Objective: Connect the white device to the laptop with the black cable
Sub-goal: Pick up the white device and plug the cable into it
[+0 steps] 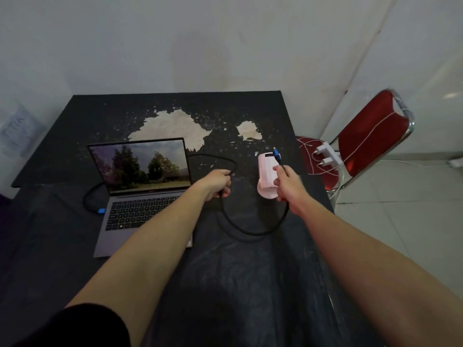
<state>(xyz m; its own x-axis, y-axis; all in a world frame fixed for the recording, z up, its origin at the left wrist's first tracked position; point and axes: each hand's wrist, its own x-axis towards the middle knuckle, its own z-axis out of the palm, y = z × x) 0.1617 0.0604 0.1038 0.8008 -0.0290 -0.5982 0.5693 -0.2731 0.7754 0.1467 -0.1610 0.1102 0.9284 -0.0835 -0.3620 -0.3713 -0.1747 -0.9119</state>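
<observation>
Both hands' grip clenched on black cable (pixel 253 231) over worn black table (pixel 75 116).

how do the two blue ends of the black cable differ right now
The blue plug by the laptop sits low at the laptop's left edge, apparently plugged in; the blue plug by the white device is raised, pointing up. No hand touches the first; the right hand pinches the cable just below the second. Both end the same black cable.
</observation>
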